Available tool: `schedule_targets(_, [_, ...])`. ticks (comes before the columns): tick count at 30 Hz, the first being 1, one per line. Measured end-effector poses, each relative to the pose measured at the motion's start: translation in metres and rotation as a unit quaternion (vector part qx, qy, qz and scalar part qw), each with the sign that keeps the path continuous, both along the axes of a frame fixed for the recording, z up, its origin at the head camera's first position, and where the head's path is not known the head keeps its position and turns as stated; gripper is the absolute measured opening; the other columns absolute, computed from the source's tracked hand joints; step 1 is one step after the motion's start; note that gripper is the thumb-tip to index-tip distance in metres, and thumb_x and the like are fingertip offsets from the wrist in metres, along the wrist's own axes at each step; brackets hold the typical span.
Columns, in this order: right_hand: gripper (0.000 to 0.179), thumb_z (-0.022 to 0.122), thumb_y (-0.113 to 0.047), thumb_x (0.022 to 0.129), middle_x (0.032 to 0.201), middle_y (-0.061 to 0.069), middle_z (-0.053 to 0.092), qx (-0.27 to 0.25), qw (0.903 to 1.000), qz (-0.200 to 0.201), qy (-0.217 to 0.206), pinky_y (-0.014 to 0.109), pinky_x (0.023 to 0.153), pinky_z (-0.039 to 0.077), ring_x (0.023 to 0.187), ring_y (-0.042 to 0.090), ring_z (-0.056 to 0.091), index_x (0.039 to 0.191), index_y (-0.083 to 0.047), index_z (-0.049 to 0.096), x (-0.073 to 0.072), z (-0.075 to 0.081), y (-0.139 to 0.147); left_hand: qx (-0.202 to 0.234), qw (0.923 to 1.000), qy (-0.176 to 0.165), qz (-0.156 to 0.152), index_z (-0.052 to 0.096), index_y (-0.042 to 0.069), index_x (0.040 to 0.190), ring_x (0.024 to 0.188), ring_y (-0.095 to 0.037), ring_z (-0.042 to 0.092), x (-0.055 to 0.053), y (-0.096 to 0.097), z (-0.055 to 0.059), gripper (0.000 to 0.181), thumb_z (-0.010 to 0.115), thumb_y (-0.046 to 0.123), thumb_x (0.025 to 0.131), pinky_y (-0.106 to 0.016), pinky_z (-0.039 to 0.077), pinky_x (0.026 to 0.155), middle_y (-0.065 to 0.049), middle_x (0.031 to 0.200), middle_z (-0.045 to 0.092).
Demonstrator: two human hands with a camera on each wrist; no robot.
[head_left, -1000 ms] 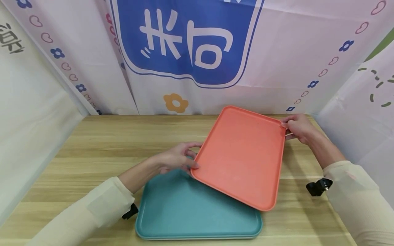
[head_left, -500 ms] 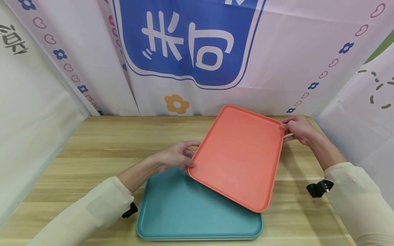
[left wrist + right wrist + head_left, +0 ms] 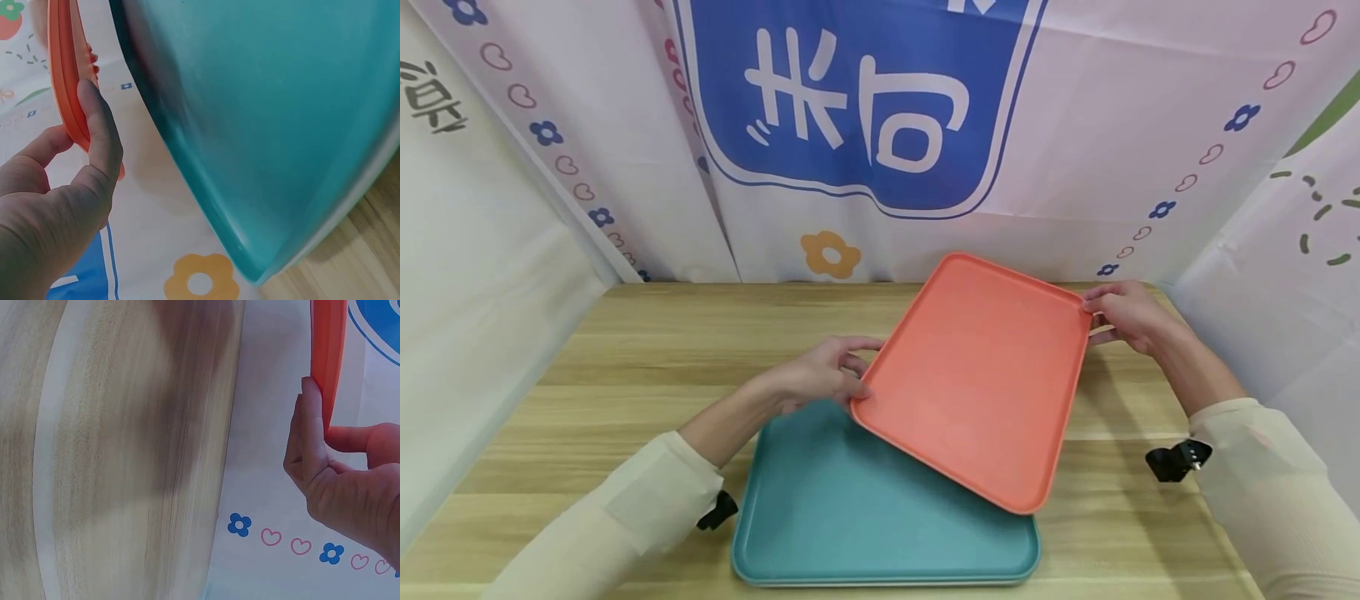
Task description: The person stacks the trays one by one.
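A coral-orange rectangular tray (image 3: 977, 375) is held up at an angle, overlapping the back right part of a teal tray (image 3: 880, 517) in the head view. My left hand (image 3: 820, 375) pinches its left corner, thumb on the upper face. At the far right corner, my right hand (image 3: 1127, 315) grips the rim with the thumb above and fingers below. The left wrist view shows the orange tray (image 3: 65, 81) edge-on between thumb and fingers, apart from the teal tray (image 3: 262, 125). In the right wrist view the orange tray (image 3: 328, 356) stands well off the tabletop.
The teal tray lies flat on a wooden table (image 3: 647, 350), a pale edge showing under its front rim. A printed white cloth (image 3: 1075, 150) hangs behind the table, with more cloth at left and right. Each forearm wears a small black camera (image 3: 1180, 460).
The orange tray's near end and my left hand have shifted slightly left and away from me. My right hand has barely moved; the teal tray stays put.
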State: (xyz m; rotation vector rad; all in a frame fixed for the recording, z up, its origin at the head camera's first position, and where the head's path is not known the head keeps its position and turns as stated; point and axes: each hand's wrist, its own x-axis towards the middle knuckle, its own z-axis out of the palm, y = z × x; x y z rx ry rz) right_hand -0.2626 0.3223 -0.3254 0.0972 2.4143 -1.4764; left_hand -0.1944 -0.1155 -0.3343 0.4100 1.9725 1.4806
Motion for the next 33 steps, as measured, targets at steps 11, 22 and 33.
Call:
schedule_targets(11, [0.055,0.052,-0.019,0.108,0.109,0.006,0.063,0.011,0.9990,0.040,-0.015,0.038,0.078,0.064,0.087,0.015,0.067,0.152,0.010,0.037,0.005,-0.001,-0.006,-0.005,0.9999,0.010,0.004,0.040,0.004,0.158,0.088,-0.025,0.071,-0.002,-0.008,-0.001,0.067,0.059,-0.006,0.094,-0.032,0.061,0.070,-0.018,0.116,0.071])
schedule_targets(22, [0.050,0.059,-0.024,0.107,0.096,0.004,0.065,0.009,0.9979,0.057,-0.030,0.039,0.071,0.065,0.082,0.018,0.068,0.142,0.011,0.050,0.009,-0.007,-0.009,0.003,0.9998,0.013,0.012,0.044,0.000,0.154,0.096,-0.024,0.071,-0.003,-0.020,-0.002,0.057,0.057,-0.005,0.099,-0.032,0.062,0.077,-0.021,0.124,0.069])
schedule_targets(33, [0.035,0.061,-0.026,0.106,0.087,0.003,0.063,0.030,0.9977,0.055,-0.024,0.038,0.066,0.064,0.074,0.016,0.066,0.121,0.005,0.063,0.012,-0.004,-0.010,0.000,0.9997,0.007,0.024,0.045,0.000,0.153,0.096,-0.025,0.070,-0.004,-0.023,-0.001,0.059,0.064,-0.003,0.097,-0.034,0.063,0.083,-0.020,0.119,0.067])
